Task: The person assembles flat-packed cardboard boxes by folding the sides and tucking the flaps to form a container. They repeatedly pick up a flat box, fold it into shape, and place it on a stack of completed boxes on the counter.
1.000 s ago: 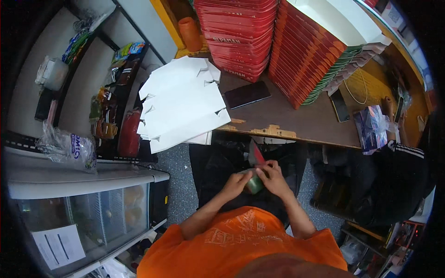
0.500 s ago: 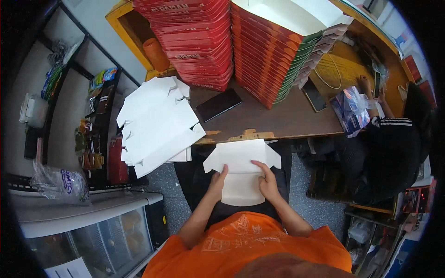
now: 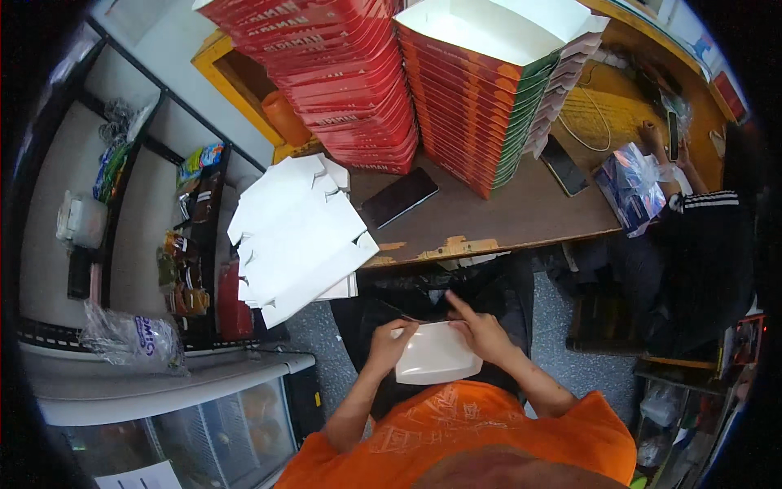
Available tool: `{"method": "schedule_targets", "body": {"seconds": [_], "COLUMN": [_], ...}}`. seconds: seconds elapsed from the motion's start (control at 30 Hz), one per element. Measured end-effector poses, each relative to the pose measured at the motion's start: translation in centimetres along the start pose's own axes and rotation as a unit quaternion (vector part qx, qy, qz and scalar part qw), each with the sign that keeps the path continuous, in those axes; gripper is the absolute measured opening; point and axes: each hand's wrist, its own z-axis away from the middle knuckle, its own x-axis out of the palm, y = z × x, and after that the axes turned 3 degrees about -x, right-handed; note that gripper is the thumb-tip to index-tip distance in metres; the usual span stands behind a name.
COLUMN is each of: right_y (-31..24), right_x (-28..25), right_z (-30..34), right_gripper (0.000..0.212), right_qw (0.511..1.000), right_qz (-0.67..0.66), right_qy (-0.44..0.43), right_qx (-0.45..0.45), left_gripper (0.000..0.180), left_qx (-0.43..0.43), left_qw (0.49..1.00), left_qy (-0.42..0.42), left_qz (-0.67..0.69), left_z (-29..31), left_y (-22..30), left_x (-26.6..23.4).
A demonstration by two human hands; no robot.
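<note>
A white cardboard box blank [image 3: 438, 355], partly folded, is held low above my lap, close to my orange shirt. My left hand [image 3: 389, 349] grips its left edge, with the thumb along the upper corner. At the opposite edge my right hand [image 3: 489, 337] pinches the card, its index finger stretched out forward past the top. The side of the blank turned away from me is hidden. A pile of flat white box blanks [image 3: 297, 236] overhangs the table's front left corner, ahead of my left hand.
On the brown table [image 3: 505, 213] stand a tall stack of red cartons [image 3: 358, 106] and a stack of red-and-green open trays [image 3: 468, 106]. Two phones, a black one [image 3: 401, 198] and another [image 3: 564, 165], lie nearby. A person in dark clothes [image 3: 692, 269] sits at right.
The blank, spread longer before, is now folded shorter and nearer my body. My right index finger has straightened outward. The whole view has shifted slightly.
</note>
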Motion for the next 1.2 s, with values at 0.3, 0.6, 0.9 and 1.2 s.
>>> {"method": "schedule_targets", "body": {"seconds": [0.3, 0.6, 0.9, 1.2], "right_y": [-13.0, -16.9, -22.2, -24.2], "right_x": [-7.0, -13.4, -31.1, -29.2], "right_z": [1.5, 0.1, -9.3, -13.7], "right_gripper": [0.101, 0.081, 0.082, 0.080], "right_qw": [0.971, 0.898, 0.814, 0.803], "right_qz": [-0.083, 0.044, 0.183, 0.251], "right_qy": [-0.108, 0.077, 0.359, 0.389], "right_qx": [-0.198, -0.430, -0.419, -0.375], "left_gripper": [0.036, 0.085, 0.074, 0.064], "left_qx": [0.024, 0.220, 0.440, 0.651], "left_qw": [0.983, 0.917, 0.897, 0.702], "left_qy": [-0.028, -0.157, -0.004, 0.172], "left_qz": [0.178, 0.294, -0.054, -0.230], "left_z": [2.6, 3.5, 2.3, -4.3], "left_y": [12.3, 23.5, 35.3, 46.1], "left_x": [-8.0, -10.6, -5.8, -0.1]}}
